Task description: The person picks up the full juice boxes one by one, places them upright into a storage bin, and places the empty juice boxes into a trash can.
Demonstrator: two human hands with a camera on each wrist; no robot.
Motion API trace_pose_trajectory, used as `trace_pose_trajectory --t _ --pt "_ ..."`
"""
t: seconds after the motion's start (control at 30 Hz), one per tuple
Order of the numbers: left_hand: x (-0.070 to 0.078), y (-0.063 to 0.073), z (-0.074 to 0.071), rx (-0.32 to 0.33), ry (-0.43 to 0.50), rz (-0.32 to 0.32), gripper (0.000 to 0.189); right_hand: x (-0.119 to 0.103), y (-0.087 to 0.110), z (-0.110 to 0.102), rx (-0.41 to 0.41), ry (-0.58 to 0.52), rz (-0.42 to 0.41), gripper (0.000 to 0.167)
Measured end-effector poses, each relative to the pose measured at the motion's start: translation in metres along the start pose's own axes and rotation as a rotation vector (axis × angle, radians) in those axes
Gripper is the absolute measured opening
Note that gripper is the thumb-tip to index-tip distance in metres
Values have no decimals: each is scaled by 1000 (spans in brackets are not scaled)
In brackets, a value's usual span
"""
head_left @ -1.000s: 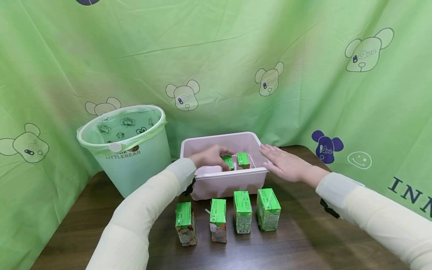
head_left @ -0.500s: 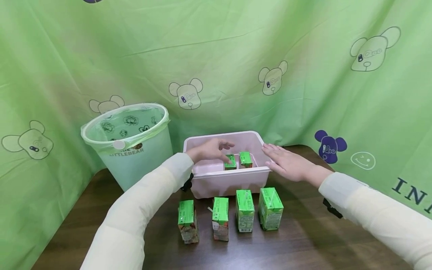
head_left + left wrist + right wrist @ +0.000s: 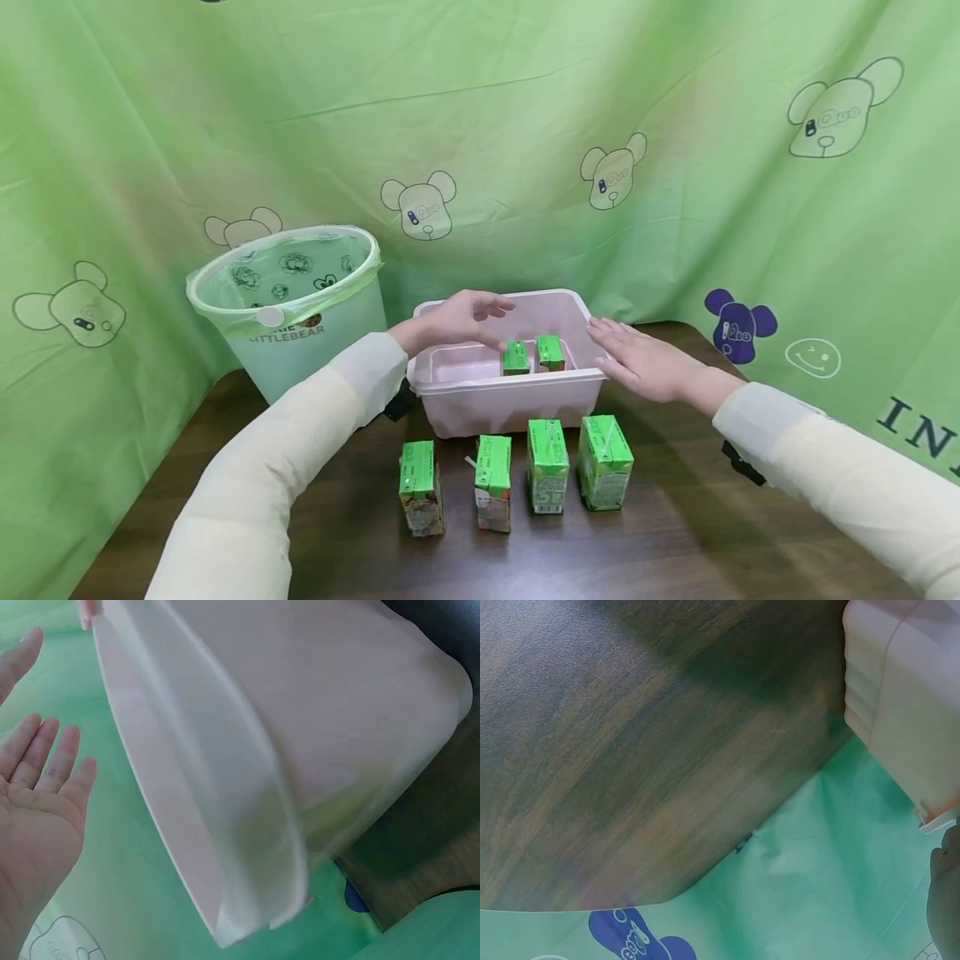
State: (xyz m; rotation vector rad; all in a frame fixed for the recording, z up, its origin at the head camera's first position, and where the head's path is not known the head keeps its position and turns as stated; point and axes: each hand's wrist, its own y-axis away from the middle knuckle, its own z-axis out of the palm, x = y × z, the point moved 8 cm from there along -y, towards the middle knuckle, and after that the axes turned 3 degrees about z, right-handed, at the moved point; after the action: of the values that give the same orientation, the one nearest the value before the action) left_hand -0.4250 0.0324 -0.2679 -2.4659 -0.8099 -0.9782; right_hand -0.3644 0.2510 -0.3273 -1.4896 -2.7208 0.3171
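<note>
A pink plastic bin (image 3: 510,408) stands on the table with two green-topped juice boxes inside, one on the left (image 3: 515,357) and one on the right (image 3: 550,352). My left hand (image 3: 457,321) hovers over the bin's left part with its fingers apart, holding nothing; the left wrist view shows that palm (image 3: 34,832) beside the bin's rim. My right hand (image 3: 645,362) lies with straight fingers against the bin's right rim. Several more juice boxes stand in a row before the bin: one (image 3: 422,487), another with a side straw (image 3: 492,483), then two more (image 3: 547,467) to the right.
A light green trash can (image 3: 300,358) with a liner bag stands left of the bin. Behind everything hangs a green curtain (image 3: 510,108) printed with bear heads. The dark wooden table (image 3: 675,533) extends to both sides.
My left hand has drawn back from the left juice box in the bin, moving up and left as its fingers spread. The right hand stays at the rim. The view has shifted slightly.
</note>
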Motion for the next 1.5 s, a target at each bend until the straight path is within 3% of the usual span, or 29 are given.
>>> trace_pose_trajectory --t 0.27,0.73,1.1,1.5 --pt "5 13 -8 3 43 50 67 1 0 0 -3 -7 5 60" --pt "2 53 -22 69 179 40 65 -1 -2 1 0 -13 -2 61" --pt "8 87 -23 73 233 110 66 -2 -1 -2 4 -26 3 60" --pt "9 119 -16 75 304 124 67 0 -1 0 8 -27 2 60"
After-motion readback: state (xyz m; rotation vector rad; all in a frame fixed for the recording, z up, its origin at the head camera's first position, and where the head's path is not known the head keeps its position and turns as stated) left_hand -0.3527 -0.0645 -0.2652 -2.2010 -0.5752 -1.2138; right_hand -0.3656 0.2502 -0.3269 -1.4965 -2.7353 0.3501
